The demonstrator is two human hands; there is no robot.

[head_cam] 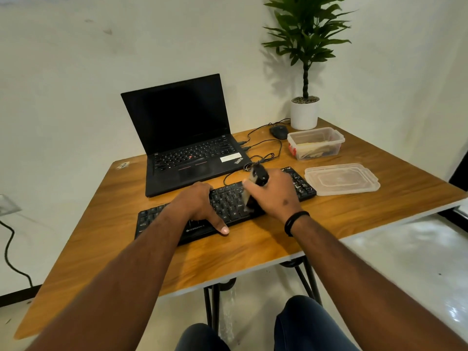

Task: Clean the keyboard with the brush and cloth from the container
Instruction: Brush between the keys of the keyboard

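Note:
A black keyboard (228,206) lies slantwise on the wooden table (228,249) in front of the laptop. My left hand (202,206) rests flat across its middle, thumb at the front edge. My right hand (274,193) grips a brush (253,188) with a dark handle and pale bristles, the bristles down on the keys right of centre. A clear plastic container (315,143) stands open at the back right with a pale cloth and other items inside. Its lid (342,179) lies on the table just right of the keyboard.
An open black laptop (187,138) sits behind the keyboard. A black mouse (278,131) with cables lies near a potted plant (304,112) at the far right corner. The table's right edge is close to the lid. My knees show below the front edge.

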